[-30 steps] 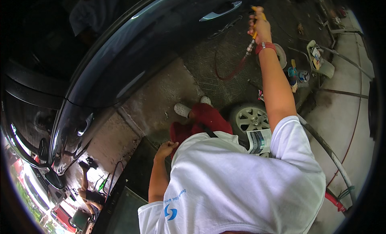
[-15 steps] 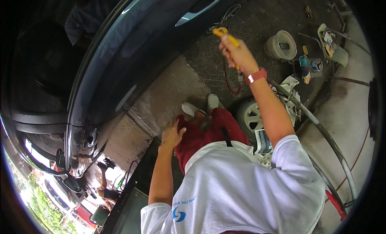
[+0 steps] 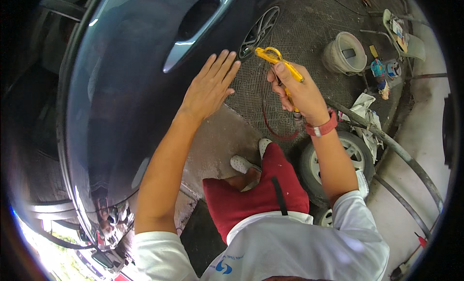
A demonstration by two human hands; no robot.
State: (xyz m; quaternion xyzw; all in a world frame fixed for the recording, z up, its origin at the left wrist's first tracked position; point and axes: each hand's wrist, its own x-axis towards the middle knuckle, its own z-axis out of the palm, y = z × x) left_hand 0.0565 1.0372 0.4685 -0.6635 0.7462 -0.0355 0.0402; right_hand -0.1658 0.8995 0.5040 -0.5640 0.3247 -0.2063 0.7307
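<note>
My right hand (image 3: 300,95) is closed round a yellow air blow gun (image 3: 292,71), its nozzle end aimed toward the car's side. From the bottom of the grip hangs a dark red hose (image 3: 268,122). My left hand (image 3: 207,91) is stretched out flat, fingers nearly straight, at the dark blue car door (image 3: 130,83) just below the chrome door handle (image 3: 186,42). Whether its palm touches the paint I cannot tell. A car wheel (image 3: 261,29) shows beyond the fingertips.
On the right lie a loose tyre with a pale rim (image 3: 313,172) and crumpled paper (image 3: 365,107). A white bucket (image 3: 344,54) stands farther off, near a chair (image 3: 406,42) bearing items. A curved metal pipe (image 3: 391,146) runs along the right side.
My left hand has risen from beside my leg to the car door. The blow gun stays in my right hand, tilted differently. My view has shifted closer to the car.
</note>
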